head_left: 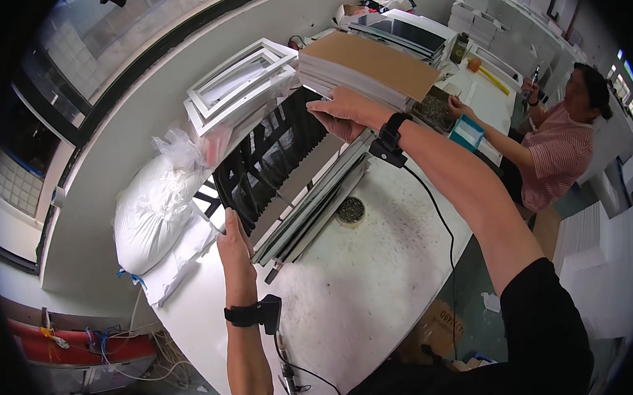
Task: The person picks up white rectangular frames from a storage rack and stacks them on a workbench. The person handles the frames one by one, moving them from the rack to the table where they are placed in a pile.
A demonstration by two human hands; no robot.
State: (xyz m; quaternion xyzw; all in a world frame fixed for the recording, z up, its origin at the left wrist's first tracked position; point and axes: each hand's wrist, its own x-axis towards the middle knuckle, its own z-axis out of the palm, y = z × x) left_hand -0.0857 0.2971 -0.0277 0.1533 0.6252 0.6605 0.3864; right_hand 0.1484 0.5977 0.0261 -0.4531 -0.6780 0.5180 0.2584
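Item: glossy dark panel (275,153), one, tilted, at the far side of the panel stack (317,208); contact between the two cannot be told. Left hand (234,239): closed on the panel's left end. Right hand (346,114): closed on its right end, thumb over the edge. Handling, judged: stiff, moderately light, slick-faced, probably brittle at corners. Grip: opposite short edges, palms off the face. Adjacent: round tub (350,210), just right of the stack; white bag (153,213), left of it.
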